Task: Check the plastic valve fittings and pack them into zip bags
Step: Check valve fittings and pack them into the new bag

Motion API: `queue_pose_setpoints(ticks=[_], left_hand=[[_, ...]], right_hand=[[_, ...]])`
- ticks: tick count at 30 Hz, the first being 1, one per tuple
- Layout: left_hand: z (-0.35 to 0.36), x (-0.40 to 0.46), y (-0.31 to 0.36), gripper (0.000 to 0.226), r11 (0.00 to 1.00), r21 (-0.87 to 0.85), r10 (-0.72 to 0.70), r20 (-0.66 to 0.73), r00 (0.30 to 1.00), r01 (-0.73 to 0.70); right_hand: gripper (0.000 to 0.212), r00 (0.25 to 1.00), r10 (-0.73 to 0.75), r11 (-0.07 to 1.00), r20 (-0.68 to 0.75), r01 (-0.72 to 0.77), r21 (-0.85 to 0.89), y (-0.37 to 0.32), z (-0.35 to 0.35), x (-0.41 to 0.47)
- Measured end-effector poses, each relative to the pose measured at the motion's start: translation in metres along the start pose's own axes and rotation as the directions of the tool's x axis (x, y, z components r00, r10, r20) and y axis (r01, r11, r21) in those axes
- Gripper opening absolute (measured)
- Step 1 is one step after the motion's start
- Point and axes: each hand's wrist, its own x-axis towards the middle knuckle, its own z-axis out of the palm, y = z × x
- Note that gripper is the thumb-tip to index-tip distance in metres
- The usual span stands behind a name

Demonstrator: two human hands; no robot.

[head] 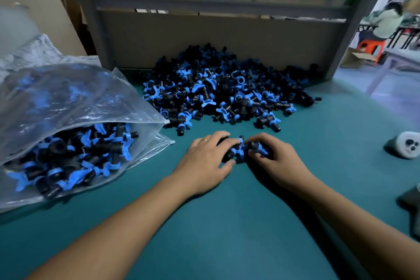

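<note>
A big heap of black valve fittings with blue handles (227, 91) lies against the back board of the teal table (227, 223). At the left, a clear zip bag (75, 107) lies on its side with its mouth toward me, and many fittings show inside it. In front of the heap, my left hand (204, 161) and my right hand (272, 159) curl from both sides round a small cluster of fittings (242, 149) on the table. My fingers cover most of that cluster.
A grey board in a metal frame (216, 36) walls off the table's back. A small grey-and-white device (406, 148) and a dark object (411, 202) sit at the right edge. More clear plastic (34, 52) is piled at the far left. A seated person (384, 22) is far right.
</note>
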Motion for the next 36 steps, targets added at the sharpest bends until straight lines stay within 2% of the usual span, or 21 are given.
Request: queue_pose_setpoints(ticks=[1, 2, 3, 5, 8, 11, 14, 16, 18, 21, 23, 25, 26, 28, 30, 33, 36], left_hand=[[-0.002, 0.0, -0.009, 0.046, 1.0, -0.028, -0.001, -0.044, 0.999, 0.0], [-0.004, -0.001, -0.018, 0.04, 0.998, -0.062, -0.026, -0.082, 0.996, 0.021], [-0.006, 0.0, -0.026, 0.035, 0.993, -0.102, -0.072, -0.112, 0.991, 0.061], [-0.01, 0.002, -0.035, 0.028, 0.968, -0.181, -0.204, -0.156, 0.966, 0.175], [-0.013, 0.005, -0.033, 0.023, 0.939, -0.142, -0.337, -0.183, 0.923, 0.315], [-0.016, 0.0, -0.031, 0.031, 0.969, -0.109, -0.235, -0.14, 0.962, 0.221], [-0.021, -0.006, -0.027, 0.052, 0.981, -0.158, -0.114, 0.008, 0.993, 0.114], [-0.023, -0.009, -0.026, 0.065, 0.972, -0.207, -0.097, 0.073, 0.993, 0.11], [-0.023, -0.01, -0.026, 0.068, 0.946, -0.297, -0.119, 0.061, 0.991, 0.132], [-0.021, -0.01, -0.029, 0.052, 0.888, -0.443, -0.154, -0.034, 0.987, 0.123], [-0.021, -0.008, -0.033, 0.038, 0.856, -0.509, -0.192, -0.144, 0.971, 0.094], [-0.022, -0.009, -0.038, 0.036, 0.821, -0.566, -0.257, -0.245, 0.935, 0.078], [-0.025, -0.009, -0.041, 0.035, 0.799, -0.596, -0.29, -0.266, 0.919, 0.08], [-0.03, -0.01, -0.045, 0.03, 0.746, -0.658, -0.334, -0.235, 0.913, 0.103], [-0.031, -0.012, -0.043, 0.027, 0.704, -0.697, -0.328, -0.149, 0.933, 0.136], [-0.028, -0.013, -0.035, 0.028, 0.733, -0.669, -0.288, -0.136, 0.948, 0.127], [-0.028, -0.011, -0.035, 0.027, 0.695, -0.714, -0.276, -0.163, 0.947, 0.079]], right_hand=[[0.016, 0.999, 0.054, 0.984, -0.007, -0.052, 0.168, 0.001, 0.001, 0.008], [0.008, 0.995, 0.101, 0.931, 0.001, -0.095, 0.352, 0.0, 0.003, 0.015], [0.009, 0.989, 0.144, 0.853, 0.016, -0.132, 0.506, -0.002, 0.006, 0.021], [0.031, 0.977, 0.208, 0.743, 0.057, -0.196, 0.64, -0.011, 0.014, 0.034], [0.047, 0.975, 0.222, 0.707, 0.023, -0.177, 0.685, -0.026, 0.03, 0.048], [0.045, 0.988, 0.149, 0.642, 0.043, -0.13, 0.756, -0.031, 0.041, 0.046], [0.033, 0.993, 0.051, 0.54, 0.104, -0.115, 0.834, -0.033, 0.041, 0.039], [0.026, 0.994, 0.024, 0.551, 0.106, -0.102, 0.828, -0.036, 0.04, 0.038], [0.019, 0.995, 0.001, 0.563, 0.098, -0.082, 0.822, -0.037, 0.041, 0.036], [0.012, 0.994, -0.005, 0.526, 0.107, -0.088, 0.846, -0.046, 0.047, 0.032], [0.013, 0.999, -0.013, 0.607, 0.035, -0.02, 0.794, -0.05, 0.049, 0.031], [0.023, 0.999, 0.005, 0.704, -0.032, 0.019, 0.71, -0.051, 0.05, 0.032], [0.025, 0.997, 0.054, 0.712, -0.055, 0.0, 0.702, -0.05, 0.048, 0.033], [0.028, 0.983, 0.184, 0.609, -0.02, -0.098, 0.787, -0.049, 0.044, 0.033], [0.029, 0.973, 0.226, 0.527, 0.055, -0.17, 0.832, -0.049, 0.042, 0.033], [0.036, 0.979, 0.176, 0.534, 0.101, -0.182, 0.826, -0.048, 0.045, 0.032], [0.038, 0.982, 0.148, 0.557, 0.118, -0.181, 0.81, -0.045, 0.044, 0.03]])
